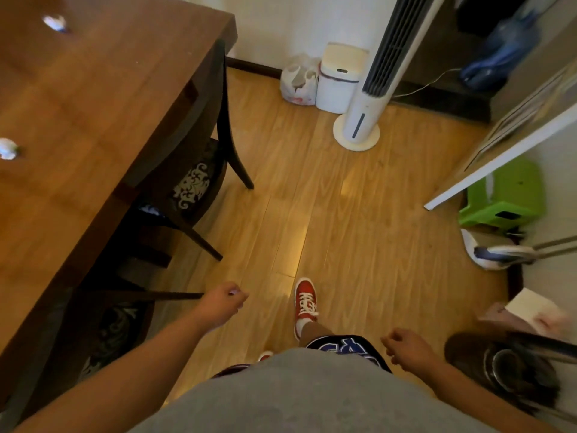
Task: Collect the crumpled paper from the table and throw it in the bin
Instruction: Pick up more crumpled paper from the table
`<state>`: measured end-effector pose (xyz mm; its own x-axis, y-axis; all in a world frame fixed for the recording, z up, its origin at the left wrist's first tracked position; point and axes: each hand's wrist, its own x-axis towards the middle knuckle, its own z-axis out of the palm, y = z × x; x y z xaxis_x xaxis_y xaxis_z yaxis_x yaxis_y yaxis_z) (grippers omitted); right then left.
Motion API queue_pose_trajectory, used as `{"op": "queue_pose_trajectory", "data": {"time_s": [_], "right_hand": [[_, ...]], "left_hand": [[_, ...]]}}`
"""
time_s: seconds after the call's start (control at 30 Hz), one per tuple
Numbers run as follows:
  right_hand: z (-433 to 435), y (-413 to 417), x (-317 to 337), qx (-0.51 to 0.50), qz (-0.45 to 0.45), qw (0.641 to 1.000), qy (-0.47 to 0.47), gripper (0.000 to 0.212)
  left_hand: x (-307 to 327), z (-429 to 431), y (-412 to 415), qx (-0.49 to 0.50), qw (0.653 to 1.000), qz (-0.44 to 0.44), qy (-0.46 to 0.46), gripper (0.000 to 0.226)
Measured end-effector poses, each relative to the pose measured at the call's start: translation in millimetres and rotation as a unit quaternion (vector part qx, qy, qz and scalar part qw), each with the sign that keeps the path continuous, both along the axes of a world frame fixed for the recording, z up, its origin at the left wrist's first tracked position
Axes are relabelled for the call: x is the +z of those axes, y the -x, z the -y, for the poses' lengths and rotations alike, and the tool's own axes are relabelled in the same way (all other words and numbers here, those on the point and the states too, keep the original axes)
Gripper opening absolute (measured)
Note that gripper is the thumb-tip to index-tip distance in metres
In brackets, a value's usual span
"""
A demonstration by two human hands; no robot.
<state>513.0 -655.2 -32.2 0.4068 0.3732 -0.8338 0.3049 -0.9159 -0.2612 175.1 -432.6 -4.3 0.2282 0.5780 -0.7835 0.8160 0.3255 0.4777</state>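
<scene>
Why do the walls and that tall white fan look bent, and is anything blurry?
Head view: the wide-angle lens bows the tower fan and table edge; warm glare streaks the floor; the two paper balls and right-edge clutter are smeared by blur.

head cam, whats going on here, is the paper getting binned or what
A person is on the wooden floor beside the brown wooden table, facing the white lidded bin by the wall. The left hand is curled, with something small and pale at the fingertips; the right hand is loosely closed. Two white crumpled paper balls lie on the table.
</scene>
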Motion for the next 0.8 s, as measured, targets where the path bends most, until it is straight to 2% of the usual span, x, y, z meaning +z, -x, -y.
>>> {"op": "queue_pose_trajectory", "data": {"time_s": [0.17, 0.37, 0.53, 0.63, 0.8], "right_hand": [[-108.4, -46.2, 5.3, 0.066, -0.011, 0.998, -0.011, 0.027], [-278.0, -46.7, 45.6, 0.229, -0.030, 0.969, -0.086, 0.020], [-396.6, 11.6, 90.4, 0.354, -0.065, 0.916, -0.177, 0.020], [-444.0, 62.3, 116.8, 0.418, -0.096, 0.872, -0.237, 0.012], [-495.6, 145.6, 161.0, 0.517, -0.120, 0.807, -0.260, 0.005]], "left_hand": [[-7.0, -45.9, -17.4, 0.047, 0.998, -0.027, 0.010, 0.025], [3.5, -63.8, 2.6, 0.143, 0.989, -0.046, 0.001, 0.022], [38.3, -80.2, 17.6, 0.216, 0.974, -0.043, -0.048, 0.017], [63.3, -98.8, 29.1, 0.231, 0.968, -0.016, -0.100, 0.013], [119.5, -149.7, 68.0, 0.268, 0.941, 0.060, -0.199, 0.005]]}}
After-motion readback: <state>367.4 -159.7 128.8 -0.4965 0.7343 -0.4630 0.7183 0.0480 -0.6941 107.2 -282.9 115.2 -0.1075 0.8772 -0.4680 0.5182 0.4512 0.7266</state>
